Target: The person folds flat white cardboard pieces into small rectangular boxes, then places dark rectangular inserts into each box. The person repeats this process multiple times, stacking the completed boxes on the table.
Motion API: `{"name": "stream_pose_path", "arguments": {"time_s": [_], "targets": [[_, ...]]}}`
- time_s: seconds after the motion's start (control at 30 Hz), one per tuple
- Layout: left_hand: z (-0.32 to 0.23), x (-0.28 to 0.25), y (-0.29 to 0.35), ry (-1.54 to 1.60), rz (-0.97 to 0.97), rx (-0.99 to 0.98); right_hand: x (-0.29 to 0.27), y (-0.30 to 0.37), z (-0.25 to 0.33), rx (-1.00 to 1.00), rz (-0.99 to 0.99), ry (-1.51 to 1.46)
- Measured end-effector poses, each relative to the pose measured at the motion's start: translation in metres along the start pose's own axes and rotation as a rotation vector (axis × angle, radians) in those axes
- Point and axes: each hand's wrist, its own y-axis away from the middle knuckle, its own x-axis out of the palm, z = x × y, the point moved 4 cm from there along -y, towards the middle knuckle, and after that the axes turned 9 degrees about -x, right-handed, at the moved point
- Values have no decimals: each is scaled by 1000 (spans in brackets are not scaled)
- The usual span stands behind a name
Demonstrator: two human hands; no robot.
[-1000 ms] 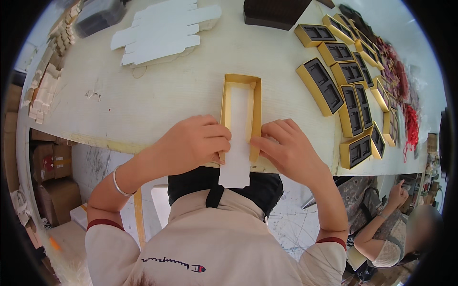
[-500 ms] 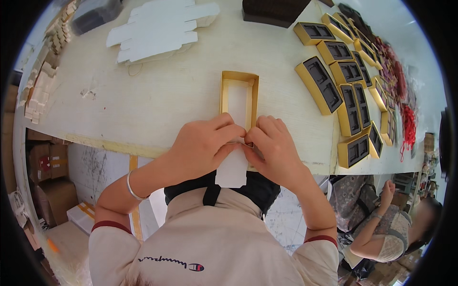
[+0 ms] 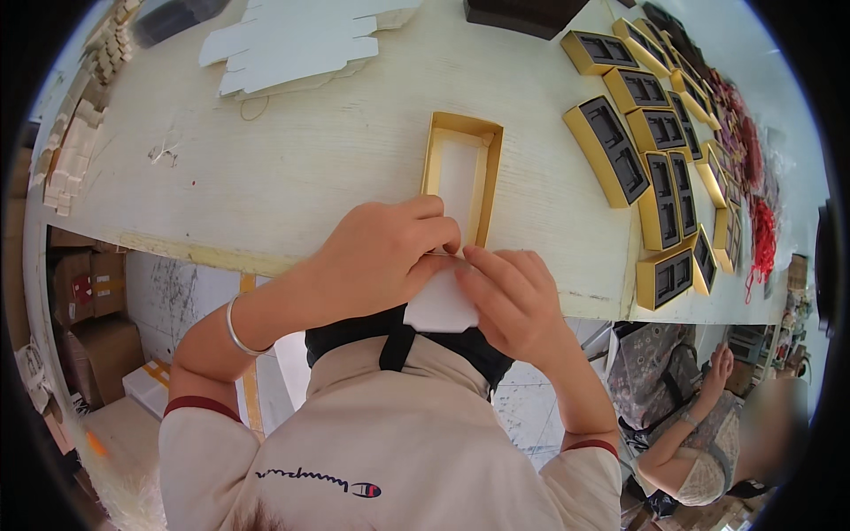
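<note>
A long gold cardboard box with a white inside lies on the table in front of me. From its near end a white flap hangs over the table edge toward my lap. My left hand pinches the fold at the near end from the left, its fingers curled. My right hand meets it from the right, thumb and fingertips closed on the same fold. The fingers cover most of the box's near corners, so the exact grip is partly hidden.
Gold boxes with black inserts stand grouped at the right, by red cords. White flat cardboard blanks lie at the far left, and a dark block at the back. Another person sits at the lower right.
The box sits slightly farther right and up in the picture. My right fingers have straightened along the fold, and the hanging flap shows at a different tilt.
</note>
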Motion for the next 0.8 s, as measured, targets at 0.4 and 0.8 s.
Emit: {"name": "stream_pose_path", "arguments": {"time_s": [0.4, 0.8], "targets": [[0, -8, 2, 253, 137, -158, 11, -5, -12, 429, -337, -444], [-18, -5, 12, -257, -213, 160, 14, -12, -4, 143, -11, 208]]}}
